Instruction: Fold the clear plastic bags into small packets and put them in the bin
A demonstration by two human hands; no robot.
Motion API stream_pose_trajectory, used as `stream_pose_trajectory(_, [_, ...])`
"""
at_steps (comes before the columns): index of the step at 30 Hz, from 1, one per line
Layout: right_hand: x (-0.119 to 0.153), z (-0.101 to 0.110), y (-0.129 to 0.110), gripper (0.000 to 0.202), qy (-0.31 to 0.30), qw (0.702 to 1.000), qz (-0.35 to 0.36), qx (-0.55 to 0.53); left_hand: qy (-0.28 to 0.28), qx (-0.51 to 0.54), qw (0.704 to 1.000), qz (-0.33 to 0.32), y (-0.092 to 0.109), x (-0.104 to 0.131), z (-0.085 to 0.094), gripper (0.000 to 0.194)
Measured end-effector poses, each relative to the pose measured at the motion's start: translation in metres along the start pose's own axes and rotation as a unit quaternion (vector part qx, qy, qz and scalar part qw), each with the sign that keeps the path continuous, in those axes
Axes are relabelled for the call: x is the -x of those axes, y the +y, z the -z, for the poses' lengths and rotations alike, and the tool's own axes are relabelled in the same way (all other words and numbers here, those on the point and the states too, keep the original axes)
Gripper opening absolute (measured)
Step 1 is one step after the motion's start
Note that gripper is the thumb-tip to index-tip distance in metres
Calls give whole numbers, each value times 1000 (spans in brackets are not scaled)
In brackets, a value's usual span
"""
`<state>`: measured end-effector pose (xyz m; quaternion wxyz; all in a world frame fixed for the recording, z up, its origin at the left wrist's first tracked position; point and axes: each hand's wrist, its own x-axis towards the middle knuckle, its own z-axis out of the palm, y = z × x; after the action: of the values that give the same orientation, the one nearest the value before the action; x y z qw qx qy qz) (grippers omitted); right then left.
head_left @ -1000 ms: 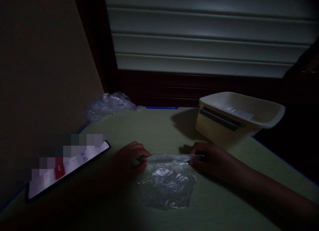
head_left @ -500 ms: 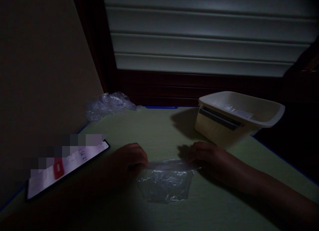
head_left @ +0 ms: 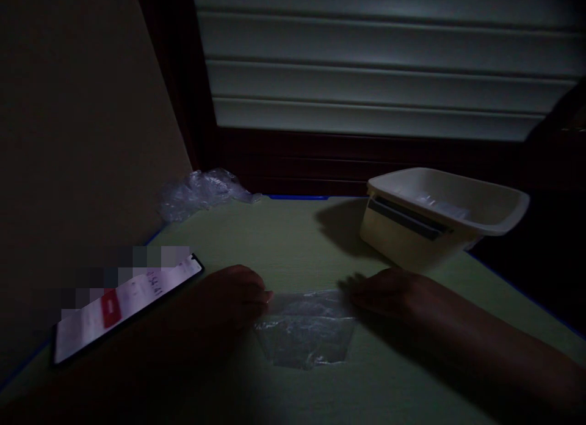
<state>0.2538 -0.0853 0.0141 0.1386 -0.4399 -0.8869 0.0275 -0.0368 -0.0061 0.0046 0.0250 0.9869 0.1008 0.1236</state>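
Observation:
A small clear plastic bag [head_left: 307, 336] lies on the table between my hands, wrinkled and shiny, with a crease running across its upper part. My left hand [head_left: 240, 294] is closed, thumb and fingers pinching the bag's upper left corner. At the upper right corner, my right hand [head_left: 384, 292] has its fingers drawn together on the edge of the plastic. Shadow hides part of the fingertips of both hands.
Left of my hands lies a phone [head_left: 132, 309] with a lit screen, partly pixelated. Crumpled clear plastic [head_left: 201, 193] sits at the back left. A cream plastic bin [head_left: 403, 242] with clear plastic inside stands at the back right, beside the green table's [head_left: 284, 236] blue edge.
The bag's upper strip, which looked folded or raised before, now lies flatter and reaches higher. My right hand has turned slightly, its fingers lower. Bin and crumpled plastic stay put.

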Motion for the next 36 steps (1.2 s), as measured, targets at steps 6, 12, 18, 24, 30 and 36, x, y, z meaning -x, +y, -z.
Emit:
stream_pose_trajectory(6, [4,-7,18,32,-45,994,18,100,-10,-81,997,-16,3,-2,-3,29])
stream_pose_trajectory(12, [-19,-1,-2,34,-29,988,-1,152,-28,-104,994,-6,9,-5,-1,28])
stream_pose_trajectory(18, [-57,-10,-51,24,-38,987,57,148,-48,-110,993,5,9,-6,-2,36])
stream_pose_trajectory(24, [-62,-26,-54,22,-33,985,50,163,-45,-120,992,1,9,-9,-5,34])
stream_pose_trajectory(30, [-46,-28,-46,34,-21,975,40,217,-48,-115,992,13,11,-10,-4,31])
stream_pose_trajectory(36, [-8,-20,-17,48,-49,974,-11,223,-37,-111,993,2,8,-10,-6,34])
